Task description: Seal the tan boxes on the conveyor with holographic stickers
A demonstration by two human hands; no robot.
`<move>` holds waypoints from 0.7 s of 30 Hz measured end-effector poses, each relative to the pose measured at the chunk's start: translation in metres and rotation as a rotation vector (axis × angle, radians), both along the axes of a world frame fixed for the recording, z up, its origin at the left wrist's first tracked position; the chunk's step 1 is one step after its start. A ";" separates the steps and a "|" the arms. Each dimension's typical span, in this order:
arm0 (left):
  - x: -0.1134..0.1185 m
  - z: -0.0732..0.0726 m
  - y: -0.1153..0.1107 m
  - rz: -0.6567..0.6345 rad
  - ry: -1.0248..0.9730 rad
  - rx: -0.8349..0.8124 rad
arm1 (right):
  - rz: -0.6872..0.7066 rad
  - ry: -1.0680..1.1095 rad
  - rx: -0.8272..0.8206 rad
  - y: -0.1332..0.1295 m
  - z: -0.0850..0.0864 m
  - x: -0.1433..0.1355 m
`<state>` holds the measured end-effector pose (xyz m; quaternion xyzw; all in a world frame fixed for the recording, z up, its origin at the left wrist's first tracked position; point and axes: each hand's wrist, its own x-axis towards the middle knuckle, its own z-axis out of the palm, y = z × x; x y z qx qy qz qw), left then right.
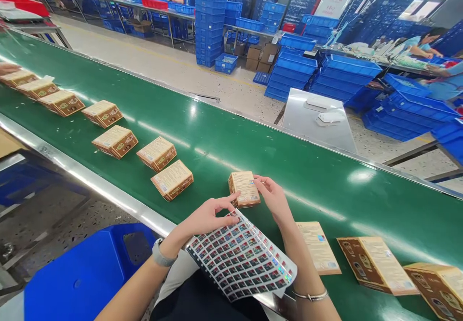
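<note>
A cream and brown box (243,186) lies on the green belt (213,142) between my hands. My left hand (217,213) grips the top edge of a sheet of small shiny stickers (242,253) between thumb and fingers, and its index fingertip rests on the box's left part. The fingers of my right hand (269,191) are pinched at the box's upper right, beside a small blue sticker on its face. Whether they hold anything is too small to tell. The sticker sheet hangs over the belt's near edge, above my lap.
Several similar boxes (172,180) stand to the left, and several more (378,263) to the right. Another person's hand (9,68) touches a box at the far left. A blue stool (79,277) is at the lower left. A metal table (318,118) stands beyond the belt.
</note>
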<state>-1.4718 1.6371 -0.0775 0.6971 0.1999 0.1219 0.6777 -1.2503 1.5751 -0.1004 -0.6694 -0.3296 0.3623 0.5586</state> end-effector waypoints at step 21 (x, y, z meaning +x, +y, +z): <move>0.001 0.002 -0.033 0.118 0.117 -0.151 | -0.057 -0.489 -0.054 -0.043 0.040 0.002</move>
